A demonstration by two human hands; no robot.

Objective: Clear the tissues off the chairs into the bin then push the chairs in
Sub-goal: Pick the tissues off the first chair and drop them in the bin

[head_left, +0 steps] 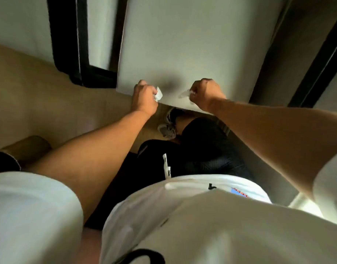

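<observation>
Left hand (143,100): a tissue (158,94) is gripped in curled fingers, above the near tabletop (192,44) edge.
Right hand (205,95): another tissue (184,93) is pinched, protruding leftward from the fingers.

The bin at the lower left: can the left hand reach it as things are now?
Probably yes. The left hand grips a tissue above the table edge, and only bare floor shows between it and the bin.

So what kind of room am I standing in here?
Probably an indoor dining or meeting room, though little shows. A pale table stands over a beige floor, with dark-framed furniture, perhaps a chair, beside it. Each hand holds a crumpled tissue.
</observation>
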